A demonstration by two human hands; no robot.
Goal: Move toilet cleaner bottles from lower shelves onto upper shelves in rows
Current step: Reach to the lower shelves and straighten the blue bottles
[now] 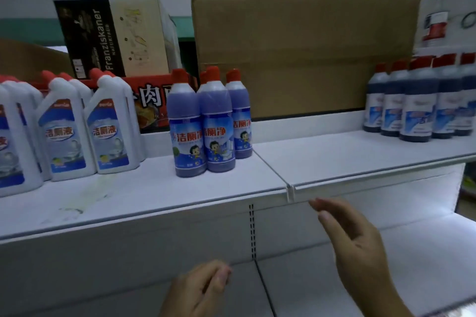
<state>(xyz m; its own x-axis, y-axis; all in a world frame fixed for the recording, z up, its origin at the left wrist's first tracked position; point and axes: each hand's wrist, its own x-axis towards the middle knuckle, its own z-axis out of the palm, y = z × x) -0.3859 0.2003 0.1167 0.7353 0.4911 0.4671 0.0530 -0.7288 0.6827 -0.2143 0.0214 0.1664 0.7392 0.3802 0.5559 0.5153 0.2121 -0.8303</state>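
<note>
Purple toilet cleaner bottles [217, 123] stand upright in a tight cluster on the upper shelf [334, 154], just left of its seam. Left hand [198, 288] is low, fingers loosely curled, holding nothing. Right hand [355, 242] is below the shelf edge, fingers straight, empty. The hands are apart.

Bare left hand [198, 288]; bare right hand [360, 247]

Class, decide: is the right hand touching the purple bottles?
Apart. The head view shows the right hand below the shelf edge, with bare shelf between it and the purple bottles.
</note>
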